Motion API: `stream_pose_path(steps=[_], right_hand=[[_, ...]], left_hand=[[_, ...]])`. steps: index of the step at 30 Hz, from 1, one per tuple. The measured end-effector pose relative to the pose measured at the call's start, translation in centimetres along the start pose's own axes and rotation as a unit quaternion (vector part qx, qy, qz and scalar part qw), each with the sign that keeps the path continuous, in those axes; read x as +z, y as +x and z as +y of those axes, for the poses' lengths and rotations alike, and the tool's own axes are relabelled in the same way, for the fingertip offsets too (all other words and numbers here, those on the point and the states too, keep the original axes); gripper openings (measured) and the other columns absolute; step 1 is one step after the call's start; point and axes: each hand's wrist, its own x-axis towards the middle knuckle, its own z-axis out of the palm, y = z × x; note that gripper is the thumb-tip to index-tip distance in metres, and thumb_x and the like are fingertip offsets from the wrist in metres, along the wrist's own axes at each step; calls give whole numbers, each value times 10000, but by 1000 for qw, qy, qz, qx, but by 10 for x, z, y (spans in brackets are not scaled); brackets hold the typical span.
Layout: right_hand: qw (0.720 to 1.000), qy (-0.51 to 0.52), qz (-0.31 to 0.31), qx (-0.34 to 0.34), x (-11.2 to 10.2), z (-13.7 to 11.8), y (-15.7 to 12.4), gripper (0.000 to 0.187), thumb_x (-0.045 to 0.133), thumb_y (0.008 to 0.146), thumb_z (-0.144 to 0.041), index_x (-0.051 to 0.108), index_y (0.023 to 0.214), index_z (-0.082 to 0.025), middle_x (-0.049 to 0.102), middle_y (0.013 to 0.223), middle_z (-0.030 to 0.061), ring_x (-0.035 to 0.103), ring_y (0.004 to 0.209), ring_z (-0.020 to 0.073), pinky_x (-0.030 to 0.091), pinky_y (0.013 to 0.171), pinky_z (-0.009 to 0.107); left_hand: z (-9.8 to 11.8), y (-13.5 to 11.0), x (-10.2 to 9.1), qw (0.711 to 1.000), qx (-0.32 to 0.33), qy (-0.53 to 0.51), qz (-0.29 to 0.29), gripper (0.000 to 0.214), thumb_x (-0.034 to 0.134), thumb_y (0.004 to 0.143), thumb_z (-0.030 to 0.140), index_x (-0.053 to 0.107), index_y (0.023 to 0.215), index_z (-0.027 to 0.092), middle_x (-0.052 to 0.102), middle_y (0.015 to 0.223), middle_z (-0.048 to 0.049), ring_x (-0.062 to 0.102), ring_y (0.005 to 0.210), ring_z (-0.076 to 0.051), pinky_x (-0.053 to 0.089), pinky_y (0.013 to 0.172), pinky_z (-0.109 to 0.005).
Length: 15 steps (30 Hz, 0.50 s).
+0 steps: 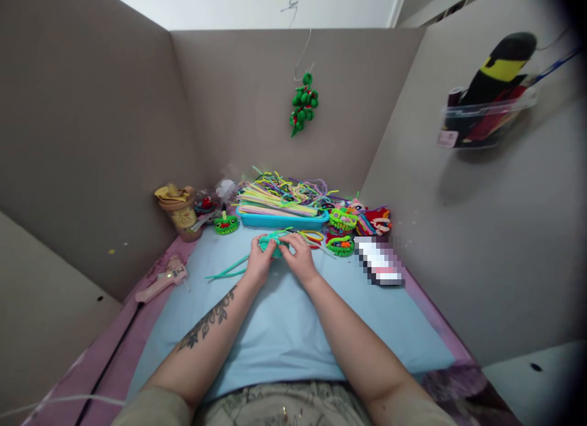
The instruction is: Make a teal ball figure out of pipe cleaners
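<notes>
Both hands meet over a light blue mat (284,328). My left hand (259,261) and my right hand (300,257) are closed around a small teal pipe-cleaner piece (274,242) held between them. A long teal pipe-cleaner tail (227,270) trails from it to the left across the mat. My fingertips hide most of the piece.
Behind the hands a blue tray (279,218) holds several coloured pipe cleaners. Finished green and red pipe-cleaner figures (342,230) lie at its right, and a green one (226,224) at its left. A pink glue gun (165,278) lies left. A cup (180,212) stands back left. Grey partition walls surround the desk.
</notes>
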Motion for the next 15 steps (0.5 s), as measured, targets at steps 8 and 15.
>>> stream_pose_path(steps=[8,15], right_hand=[[1000,-2,-4,-15,-6,3,3,159,564,778,-141,664,860,-232,647,873,36,565,884,198,414,850,373],[998,-4,-49,-26,-7,3,5,153,562,782,-138,681,812,-228,590,858,44,520,895,201,409,829,364]], left_hand=[[1,-5,-2,997,-12,-7,-75,610,764,601,403,427,1079,229,590,878,-5,574,710,-118,497,641,-265],[-1,-5,-2,999,-17,1,-36,575,757,598,424,453,1043,223,582,894,-12,580,703,-119,489,609,-250]])
